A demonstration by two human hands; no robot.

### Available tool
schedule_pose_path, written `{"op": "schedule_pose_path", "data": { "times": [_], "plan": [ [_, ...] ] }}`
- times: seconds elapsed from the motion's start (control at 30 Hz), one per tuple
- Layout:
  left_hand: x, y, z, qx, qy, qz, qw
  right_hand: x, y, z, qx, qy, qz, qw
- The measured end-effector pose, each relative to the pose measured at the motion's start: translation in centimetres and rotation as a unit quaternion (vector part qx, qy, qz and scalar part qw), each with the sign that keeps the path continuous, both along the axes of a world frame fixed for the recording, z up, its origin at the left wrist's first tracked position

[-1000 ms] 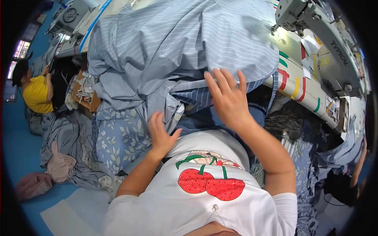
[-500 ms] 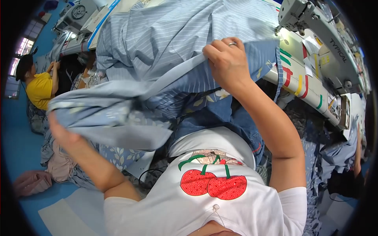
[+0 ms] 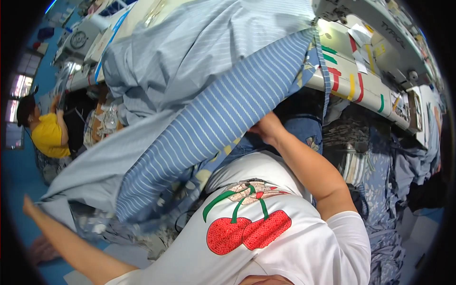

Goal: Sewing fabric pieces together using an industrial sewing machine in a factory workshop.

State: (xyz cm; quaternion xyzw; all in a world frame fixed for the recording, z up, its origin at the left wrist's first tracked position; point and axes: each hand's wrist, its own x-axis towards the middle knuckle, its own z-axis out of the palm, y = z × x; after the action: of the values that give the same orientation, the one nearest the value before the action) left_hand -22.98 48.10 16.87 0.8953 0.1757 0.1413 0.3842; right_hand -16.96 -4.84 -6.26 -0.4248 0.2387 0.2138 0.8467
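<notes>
Fingers of the right hand (image 3: 269,129) reach under the blue striped panel (image 3: 204,118), tips hidden, so their grip cannot be told; those of the left hand (image 3: 29,207), blurred at the outer end of the grey cloth (image 3: 190,52), are equally unclear. This cloth lies rumpled across the table (image 3: 372,95), one corner near the sewing machine (image 3: 387,35). Spreading looks partly done (the left end hangs off the table, not yet flat).
</notes>
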Motion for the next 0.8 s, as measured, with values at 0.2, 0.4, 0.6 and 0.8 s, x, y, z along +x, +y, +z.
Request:
{"op": "schedule_pose_path", "data": {
  "times": [0.2, 0.4, 0.6, 0.8],
  "plan": [
    [8.4, -17.9, -10.4, 0.133, 0.096, -0.431, 0.887, -2.6, 2.7, 0.4, 0.087, -0.135, 0.066, 0.985],
    [13.6, -28.0, -20.3, 0.191, -0.202, -0.206, 0.938, -5.6, -0.8, 2.9, 0.160, -0.115, 0.005, 0.980],
    [21.6, -28.4, -16.5, 0.316, -0.182, -0.259, 0.894, -5.2, -7.6, -2.0, 0.245, -0.079, -0.164, 0.952],
    [29.3, -24.7, -11.3, 0.178, 0.087, -0.321, 0.926, 0.2, -10.8, -3.0, 0.338, -0.225, -0.106, 0.908]
  ]
}}
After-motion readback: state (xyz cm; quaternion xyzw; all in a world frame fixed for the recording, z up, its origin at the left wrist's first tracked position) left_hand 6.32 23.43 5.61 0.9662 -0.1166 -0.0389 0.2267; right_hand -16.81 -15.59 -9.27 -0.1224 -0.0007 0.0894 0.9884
